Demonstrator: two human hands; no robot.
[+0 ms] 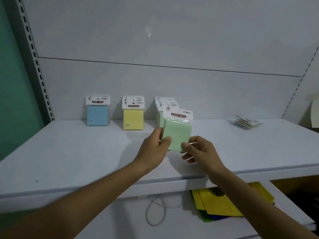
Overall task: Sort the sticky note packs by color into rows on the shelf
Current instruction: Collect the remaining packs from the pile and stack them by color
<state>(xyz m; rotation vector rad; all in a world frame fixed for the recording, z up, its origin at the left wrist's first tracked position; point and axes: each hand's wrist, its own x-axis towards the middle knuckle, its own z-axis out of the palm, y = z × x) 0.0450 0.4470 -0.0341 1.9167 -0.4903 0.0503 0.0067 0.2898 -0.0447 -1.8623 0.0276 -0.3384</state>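
Nearest, on the white lower shelf (pixel 107 219) under the front edge of the main one, lie loose bright yellow plastic sheets (pixel 221 204) over a green and a dark blue one, with a thin grey looped cable (pixel 155 213) to their left. Above them both forearms reach over the front edge of the white metal shelf (pixel 69 152). The left hand (pixel 155 149) pinches the lower left edge of a pale green sticky note pack in clear wrap with a white header card (pixel 177 133), thumb on its face; the right hand (pixel 198 150) pinches its lower right corner the same way. The pack is held upright over the middle of the shelf, just in front of a row of pale green packs (pixel 159 118) that stands at the back edge. To the left of that row, also along the back edge, stands a row of yellow sticky note packs (pixel 133 119), and further left a light blue sticky note pack (pixel 97 115); the three groups stand apart from each other. Toward the back right corner lies a small flat pile of wrapped packs (pixel 246 122), its colours too blurred to tell. Behind all rises the white back panel (pixel 172 49).
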